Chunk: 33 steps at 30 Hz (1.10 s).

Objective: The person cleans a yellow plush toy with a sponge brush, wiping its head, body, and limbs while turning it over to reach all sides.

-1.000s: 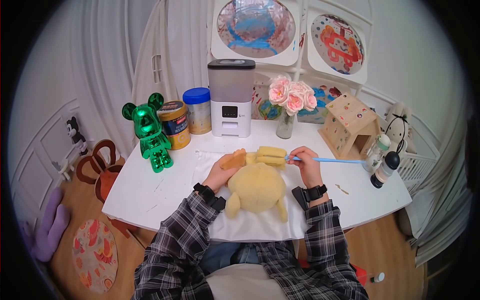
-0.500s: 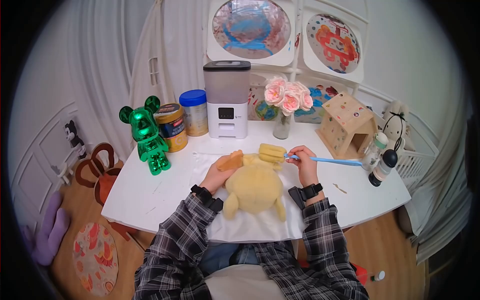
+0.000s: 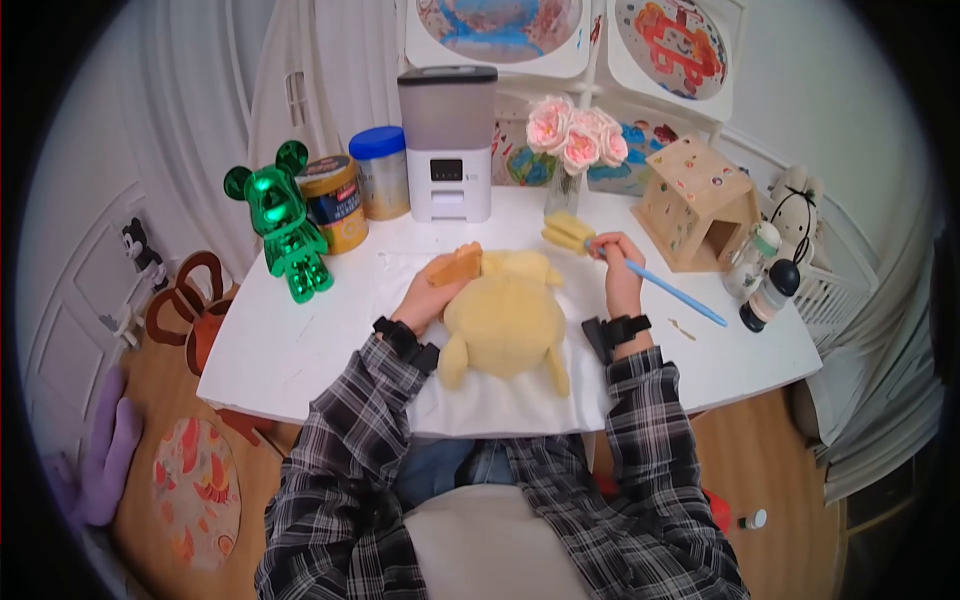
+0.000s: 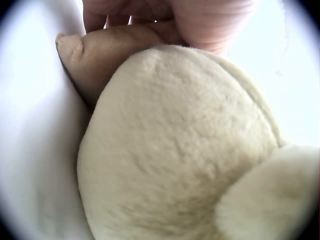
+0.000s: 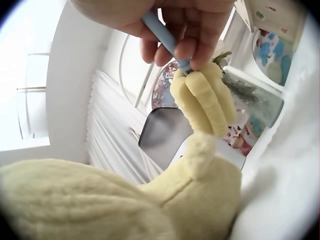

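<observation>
A pale yellow plush toy (image 3: 505, 330) with small stubby limbs lies on a white cloth (image 3: 425, 405) at the table's near edge. My left hand (image 3: 422, 293) grips its orange plush part (image 3: 459, 267) at the upper left; in the left wrist view the fingers curl round that part. In my right hand (image 3: 621, 268) is a sponge brush with a blue handle (image 3: 685, 297), pinched close to its head. The yellow ribbed sponge head (image 5: 205, 100) points up and left, above the toy's far end and apart from it.
At the back left stand a shiny green bear figure (image 3: 283, 225), two cans and a pet feeder (image 3: 447, 185). A vase of pink roses (image 3: 575, 135) is behind the sponge head. A wooden house (image 3: 700, 200) and two bottles (image 3: 770, 297) stand to the right.
My right hand has lifted the sponge brush off the toy's far end, away and to the right, tilting its head upward. My left hand keeps its grip. The head view has tipped down.
</observation>
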Each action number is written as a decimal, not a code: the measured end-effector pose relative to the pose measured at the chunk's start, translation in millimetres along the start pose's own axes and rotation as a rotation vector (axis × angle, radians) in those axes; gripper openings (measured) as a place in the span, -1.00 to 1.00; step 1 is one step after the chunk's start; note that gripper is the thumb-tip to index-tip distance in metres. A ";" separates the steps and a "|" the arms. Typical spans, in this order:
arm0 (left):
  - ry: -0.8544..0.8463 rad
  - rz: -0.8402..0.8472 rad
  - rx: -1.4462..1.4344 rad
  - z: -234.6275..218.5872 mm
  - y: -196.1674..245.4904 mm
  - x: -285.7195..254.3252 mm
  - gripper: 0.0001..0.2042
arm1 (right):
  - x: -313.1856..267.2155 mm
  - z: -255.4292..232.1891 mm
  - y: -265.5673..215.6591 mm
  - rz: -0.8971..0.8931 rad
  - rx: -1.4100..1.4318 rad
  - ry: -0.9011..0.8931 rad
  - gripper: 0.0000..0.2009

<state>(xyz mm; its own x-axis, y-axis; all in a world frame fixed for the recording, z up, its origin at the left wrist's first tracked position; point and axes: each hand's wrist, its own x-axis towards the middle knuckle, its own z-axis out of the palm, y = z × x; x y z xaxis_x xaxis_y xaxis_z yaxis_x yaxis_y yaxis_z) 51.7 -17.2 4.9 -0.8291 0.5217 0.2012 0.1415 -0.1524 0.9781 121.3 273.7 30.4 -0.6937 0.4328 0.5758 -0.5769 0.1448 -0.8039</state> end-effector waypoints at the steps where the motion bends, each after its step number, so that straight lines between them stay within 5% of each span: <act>1: -0.011 -0.005 -0.007 1.1 2.0 -1.2 -0.50 | -2.1 1.4 -5.9 0.027 0.065 -0.002 -0.81; 4: 0.010 -0.005 0.012 1.3 0.4 -0.7 -0.48 | -4.4 2.1 -11.1 0.171 0.426 -0.138 -0.82; 7: -0.002 -0.004 -0.017 1.3 1.7 -1.5 -0.49 | -7.9 8.8 -15.5 0.302 0.373 -0.246 -0.83; 13: -0.002 0.001 -0.005 -2.4 -2.8 2.1 -0.46 | -0.4 2.2 -1.1 0.133 0.245 0.017 -0.82; 17: 0.016 0.001 -0.008 -3.6 -7.5 4.5 -0.44 | -3.8 3.7 -8.7 0.146 0.452 -0.108 -0.82; 20: 0.023 -0.010 -0.022 -2.0 -5.4 1.5 -0.44 | -7.5 10.4 -14.9 0.284 0.334 -0.247 -0.81; 26: -0.008 -0.012 -0.031 0.9 0.9 -0.8 -0.50 | 1.9 -2.1 -2.6 0.096 0.260 0.037 -0.82; 29: -0.012 -0.013 -0.039 2.0 0.8 -1.2 -0.50 | -3.3 3.7 -15.1 0.185 0.504 -0.136 -0.83; 33: -0.019 0.013 -0.064 -2.2 -7.4 3.2 -0.50 | -10.8 20.3 -14.6 0.275 0.326 -0.281 -0.84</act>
<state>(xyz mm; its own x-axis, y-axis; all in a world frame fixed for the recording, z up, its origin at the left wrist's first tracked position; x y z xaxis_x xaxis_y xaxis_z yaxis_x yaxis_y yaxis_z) 46.8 -16.2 -1.9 -0.8170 0.5350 0.2152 0.1165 -0.2123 0.9702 128.5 248.8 38.9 -0.9022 0.1531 0.4033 -0.4301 -0.2456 -0.8687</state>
